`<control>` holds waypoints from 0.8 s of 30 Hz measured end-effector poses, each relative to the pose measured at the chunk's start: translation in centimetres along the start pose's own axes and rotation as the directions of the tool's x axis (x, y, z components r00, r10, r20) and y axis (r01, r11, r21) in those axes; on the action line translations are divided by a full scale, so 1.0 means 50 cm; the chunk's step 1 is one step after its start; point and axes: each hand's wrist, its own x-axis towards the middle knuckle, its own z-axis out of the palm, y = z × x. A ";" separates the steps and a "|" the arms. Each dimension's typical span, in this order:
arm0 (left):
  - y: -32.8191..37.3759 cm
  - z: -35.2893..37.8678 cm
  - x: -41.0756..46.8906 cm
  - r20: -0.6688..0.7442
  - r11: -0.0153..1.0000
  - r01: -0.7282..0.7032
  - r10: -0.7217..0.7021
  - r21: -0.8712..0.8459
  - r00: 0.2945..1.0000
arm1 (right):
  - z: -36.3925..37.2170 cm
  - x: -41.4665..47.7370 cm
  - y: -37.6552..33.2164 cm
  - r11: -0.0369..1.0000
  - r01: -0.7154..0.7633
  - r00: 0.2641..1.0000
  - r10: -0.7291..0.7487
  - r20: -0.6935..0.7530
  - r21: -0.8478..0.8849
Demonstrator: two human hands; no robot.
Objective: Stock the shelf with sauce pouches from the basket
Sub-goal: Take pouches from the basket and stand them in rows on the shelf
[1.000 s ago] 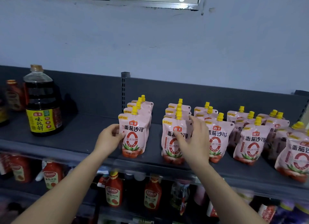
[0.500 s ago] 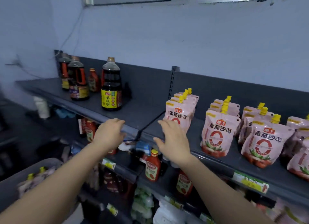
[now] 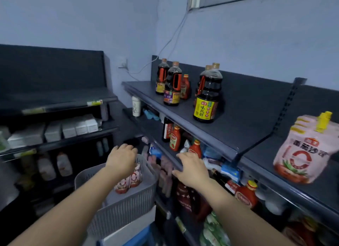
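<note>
Left hand (image 3: pixel 122 163) hovers over the grey ribbed plastic basket (image 3: pixel 119 212), fingers loosely curled and empty, apparently reaching for the pink sauce pouches (image 3: pixel 128 179) standing inside. Right hand (image 3: pixel 191 170), fingers spread, hangs right of the basket.

Basket (image 3: pixel 126 214): grey slatted plastic, set low beside the shelf (image 3: pixel 247 122).
Basket pouches (image 3: pixel 136 176): two pink ones, upright, tops hidden.
Shelf pouches (image 3: pixel 300 154): pink, yellow-capped, stood upright.
</note>
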 end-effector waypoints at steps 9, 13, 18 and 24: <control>-0.171 0.135 0.034 0.170 0.996 0.079 -0.083 0.028 0.982 | 0.136 0.179 -0.130 0.998 0.018 0.988 -0.028 0.155 0.065; -0.209 0.197 0.054 0.230 0.996 0.090 -0.093 0.021 0.969 | 0.200 0.239 -0.160 0.999 0.012 0.974 -0.023 0.224 0.051; -0.232 0.285 0.087 0.335 0.994 0.110 -0.109 0.016 0.936 | 0.292 0.310 -0.168 0.998 0.030 0.946 -0.046 0.322 0.052; -0.248 0.405 0.151 0.434 0.984 0.178 -0.153 -0.019 0.888 | 0.404 0.426 -0.157 0.996 0.049 0.906 -0.074 0.417 0.070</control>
